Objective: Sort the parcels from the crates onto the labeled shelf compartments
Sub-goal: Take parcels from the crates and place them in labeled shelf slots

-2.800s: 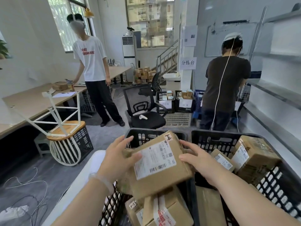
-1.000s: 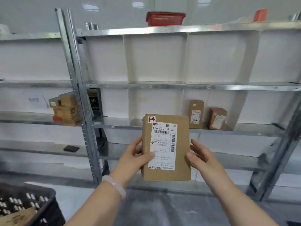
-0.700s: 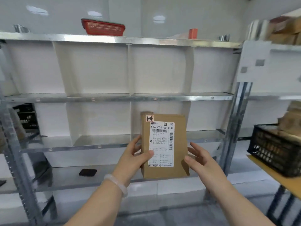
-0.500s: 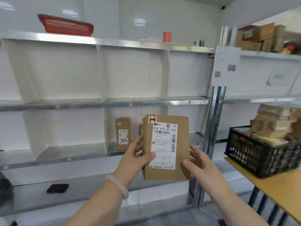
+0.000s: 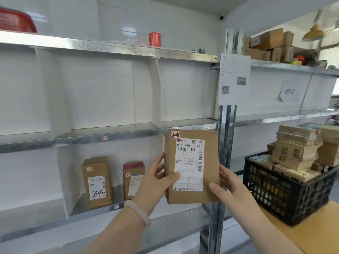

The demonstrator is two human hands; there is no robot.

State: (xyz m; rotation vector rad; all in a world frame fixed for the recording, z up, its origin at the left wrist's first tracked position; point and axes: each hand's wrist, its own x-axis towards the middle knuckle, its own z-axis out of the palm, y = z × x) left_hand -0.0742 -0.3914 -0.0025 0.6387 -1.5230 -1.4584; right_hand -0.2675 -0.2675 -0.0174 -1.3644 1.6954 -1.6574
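Left hand [image 5: 156,182], right hand [image 5: 233,187], parcel [image 5: 190,162] between

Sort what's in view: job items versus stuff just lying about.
Job: held parcel, left hand, right hand, tall shelved parcel, red-topped shelved parcel, labelled shelf, black crate, crate parcels.
Lying about: red roll, red basket, QR notice, top-shelf boxes.

There are two hands, the left hand [image 5: 156,182] and the right hand [image 5: 233,191], and both hold one brown parcel [image 5: 190,165]. Two boxes stand near the front edge of one shelf compartment [image 5: 91,210]: a plain brown box [image 5: 96,182] and a red-topped box [image 5: 133,178]. One black crate [image 5: 286,195] holds a heap of parcels [image 5: 297,149], too jumbled to count. One red roll [image 5: 154,39] and one red basket [image 5: 14,21] sit on the top shelf [image 5: 110,47].
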